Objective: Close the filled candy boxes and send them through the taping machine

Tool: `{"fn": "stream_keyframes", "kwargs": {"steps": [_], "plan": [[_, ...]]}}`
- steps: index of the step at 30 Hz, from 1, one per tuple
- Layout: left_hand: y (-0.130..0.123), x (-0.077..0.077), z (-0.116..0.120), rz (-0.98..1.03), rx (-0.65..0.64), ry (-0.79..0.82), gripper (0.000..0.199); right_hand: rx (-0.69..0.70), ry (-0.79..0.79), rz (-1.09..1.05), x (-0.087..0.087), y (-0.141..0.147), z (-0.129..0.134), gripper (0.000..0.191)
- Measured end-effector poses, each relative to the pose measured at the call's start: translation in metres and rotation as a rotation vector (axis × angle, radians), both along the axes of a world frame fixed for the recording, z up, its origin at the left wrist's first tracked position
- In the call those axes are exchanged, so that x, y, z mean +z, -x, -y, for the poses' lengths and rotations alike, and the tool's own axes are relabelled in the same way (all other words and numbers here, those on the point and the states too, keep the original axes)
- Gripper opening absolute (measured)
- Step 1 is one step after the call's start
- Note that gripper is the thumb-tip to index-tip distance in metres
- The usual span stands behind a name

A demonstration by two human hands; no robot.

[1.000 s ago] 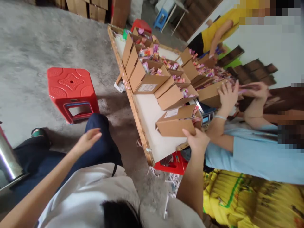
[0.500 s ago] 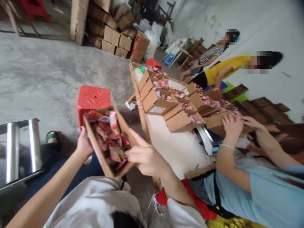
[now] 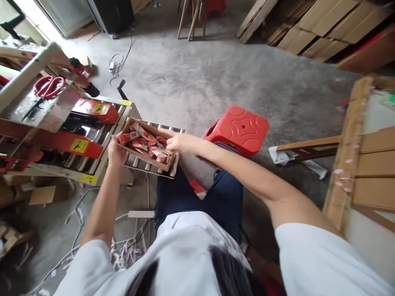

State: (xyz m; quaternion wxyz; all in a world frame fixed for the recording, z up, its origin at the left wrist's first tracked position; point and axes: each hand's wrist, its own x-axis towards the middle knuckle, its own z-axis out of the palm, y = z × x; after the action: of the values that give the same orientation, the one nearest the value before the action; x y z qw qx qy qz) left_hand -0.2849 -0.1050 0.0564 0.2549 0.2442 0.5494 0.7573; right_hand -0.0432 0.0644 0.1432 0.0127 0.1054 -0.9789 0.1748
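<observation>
An open cardboard box [image 3: 160, 164] full of small red and pink wrapped packets [image 3: 148, 142] is held between my two hands. It is over the near end of a roller conveyor [image 3: 148, 166]; whether it rests on the rollers I cannot tell. My left hand [image 3: 117, 152] grips the box's left end, fingers partly hidden behind it. My right hand [image 3: 179, 142] holds the right end, with the index finger stretched along the far rim. Left of the box is a carton sealing machine [image 3: 92, 127] with red side guides and yellow warning labels.
Red-handled scissors [image 3: 49, 87] lie on top of the machine. A red stool [image 3: 242, 127] stands to the right of my legs. Further right is a wood-edged table [image 3: 336, 193] with cardboard boxes [image 3: 375, 164]. Cables and a white power strip [image 3: 141, 214] lie on the floor at left.
My view and body have swung left, away from the table and the co-workers. The box has gone with both hands from beside the stool to over the conveyor rollers.
</observation>
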Motion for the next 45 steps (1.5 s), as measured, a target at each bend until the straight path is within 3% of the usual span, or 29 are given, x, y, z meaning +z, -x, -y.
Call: {"fn": "stream_keyframes", "kwargs": {"steps": [2,5,8,10,12,14,16,19,21,26,29,33,36,39,42,45], "plan": [[0.010,0.005,0.005,-0.023,0.033,-0.012,0.053,-0.070,0.025,-0.017,-0.001,-0.006,-0.001,0.027],[0.015,0.007,0.012,-0.098,0.043,0.022,0.041,-0.203,0.174,-0.082,0.001,-0.018,0.014,0.053],[0.016,0.016,0.019,-0.203,0.006,0.020,0.036,-0.240,0.276,-0.065,-0.015,0.000,0.035,0.057],[0.017,0.029,0.022,-0.343,-0.139,0.048,0.042,-0.192,0.297,0.017,-0.035,0.027,0.045,0.050],[0.020,0.046,0.021,-0.545,-0.429,0.180,0.047,-0.174,0.315,0.093,-0.055,0.054,0.051,0.046],[0.023,0.061,0.018,-0.697,-0.694,0.345,0.046,-0.242,0.356,0.158,-0.065,0.069,0.052,0.044],[0.026,0.069,0.014,-0.719,-0.774,0.427,0.046,-0.339,0.465,0.225,-0.065,0.071,0.051,0.043],[0.027,0.064,0.010,-0.658,-0.667,0.450,0.034,-0.417,0.672,0.165,-0.057,0.062,0.047,0.042],[0.024,0.054,0.010,-0.684,-0.559,0.463,0.022,-0.458,0.667,0.091,-0.048,0.055,0.045,0.035],[0.013,0.039,0.005,-0.864,-0.272,0.505,0.021,-0.676,0.290,0.047,-0.006,0.039,0.047,0.029],[0.003,0.045,-0.001,-1.007,-0.215,0.533,0.046,-0.779,0.143,-0.145,0.015,0.029,0.050,0.021],[-0.014,0.052,-0.004,-1.390,-0.392,0.662,0.040,-0.726,0.177,-0.243,0.004,0.029,0.042,0.056],[-0.021,0.049,-0.007,-1.526,-0.451,0.759,0.040,-0.658,0.304,-0.128,-0.010,0.034,0.030,0.051],[-0.019,0.041,-0.013,-1.528,-0.468,0.753,0.039,-0.644,0.333,-0.092,-0.012,0.037,0.029,0.051],[-0.018,0.032,-0.013,-1.480,-0.381,0.712,0.036,-0.687,0.292,-0.096,-0.009,0.036,0.042,0.066],[-0.026,0.022,0.001,-1.388,-0.100,0.529,0.038,-0.713,0.258,-0.159,-0.009,0.033,0.056,0.081]]}}
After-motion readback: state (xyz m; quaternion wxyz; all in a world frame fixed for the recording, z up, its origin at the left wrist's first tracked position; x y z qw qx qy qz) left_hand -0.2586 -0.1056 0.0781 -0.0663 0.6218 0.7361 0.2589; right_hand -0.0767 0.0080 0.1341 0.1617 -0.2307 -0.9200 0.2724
